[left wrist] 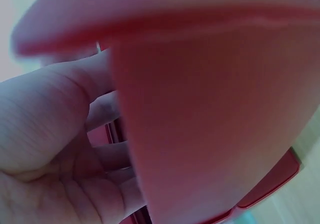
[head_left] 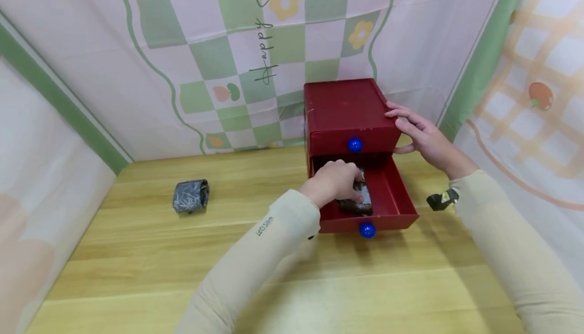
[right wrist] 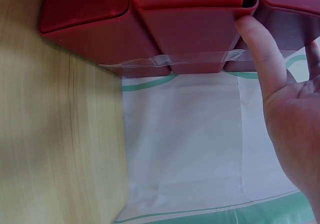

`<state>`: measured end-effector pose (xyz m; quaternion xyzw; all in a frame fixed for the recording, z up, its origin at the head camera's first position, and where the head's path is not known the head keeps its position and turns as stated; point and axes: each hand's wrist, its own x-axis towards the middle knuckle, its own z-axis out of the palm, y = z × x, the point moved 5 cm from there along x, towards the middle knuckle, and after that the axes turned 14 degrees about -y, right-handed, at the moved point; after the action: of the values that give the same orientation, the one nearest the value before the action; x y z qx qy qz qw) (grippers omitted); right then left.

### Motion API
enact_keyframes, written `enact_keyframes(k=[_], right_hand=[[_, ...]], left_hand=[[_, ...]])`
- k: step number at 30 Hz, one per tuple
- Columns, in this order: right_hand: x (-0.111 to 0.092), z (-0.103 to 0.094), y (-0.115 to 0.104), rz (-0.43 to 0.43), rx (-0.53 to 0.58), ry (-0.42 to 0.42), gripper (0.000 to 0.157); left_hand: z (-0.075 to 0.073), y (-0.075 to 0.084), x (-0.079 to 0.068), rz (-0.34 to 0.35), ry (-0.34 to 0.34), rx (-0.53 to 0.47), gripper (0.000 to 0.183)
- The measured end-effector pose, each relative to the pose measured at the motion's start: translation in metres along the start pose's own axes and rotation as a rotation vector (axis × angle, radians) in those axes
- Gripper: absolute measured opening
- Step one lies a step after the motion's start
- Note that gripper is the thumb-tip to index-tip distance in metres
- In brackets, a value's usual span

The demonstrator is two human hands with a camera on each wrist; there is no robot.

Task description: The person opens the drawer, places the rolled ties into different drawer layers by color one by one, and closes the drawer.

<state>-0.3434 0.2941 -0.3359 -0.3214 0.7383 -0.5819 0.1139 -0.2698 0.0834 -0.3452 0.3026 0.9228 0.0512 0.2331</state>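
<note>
Two pale sleeves, the left sleeve (head_left: 255, 250) and the right sleeve (head_left: 506, 245), came nearest, reaching over the wooden table (head_left: 146, 268) toward the red drawer unit (head_left: 347, 103). A dark band (head_left: 441, 200) stuck out from the right cuff, to the right of the unit. At the front of the unit, the drawer (head_left: 392, 222) below the top one stood pulled out, with a round blue knob (head_left: 367, 230) on its face. Inside that drawer, in front of the unit's body, lay a dark brown and whitish packet (head_left: 363, 203), partly hidden by the left hand (head_left: 335, 181). That hand reached down over it with thumb and fingers clamped on its sides; in the left wrist view the drawer front covered the fingertips. Well apart, to the left of the unit, a folded grey packet (head_left: 189, 195) with pale markings rested on the table. Higher on the unit, the top drawer was closed behind a second blue knob (head_left: 355, 145). Against the unit's right side, the right hand (head_left: 424, 136) rested with its fingers spread apart, and the thumb touched the side wall, near a strip of clear tape (right wrist: 160, 60). Behind the unit hung a green-and-white checked cloth (head_left: 289, 42) with yellow flowers.
</note>
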Motion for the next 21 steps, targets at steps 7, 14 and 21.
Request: enact_keyframes(k=[7, 14, 21], right_hand=[[0.001, 0.000, 0.001, 0.001, 0.019, 0.005, 0.036], [0.000, 0.001, 0.000, 0.003, 0.023, 0.005, 0.035], [0.000, 0.001, -0.001, 0.005, 0.004, 0.000, 0.036]], left_hand=[[0.002, -0.007, -0.003, 0.014, 0.042, -0.054, 0.059], [0.000, -0.007, -0.012, 0.023, 0.095, -0.010, 0.064], [-0.003, 0.001, -0.034, 0.158, 0.238, -0.023, 0.048]])
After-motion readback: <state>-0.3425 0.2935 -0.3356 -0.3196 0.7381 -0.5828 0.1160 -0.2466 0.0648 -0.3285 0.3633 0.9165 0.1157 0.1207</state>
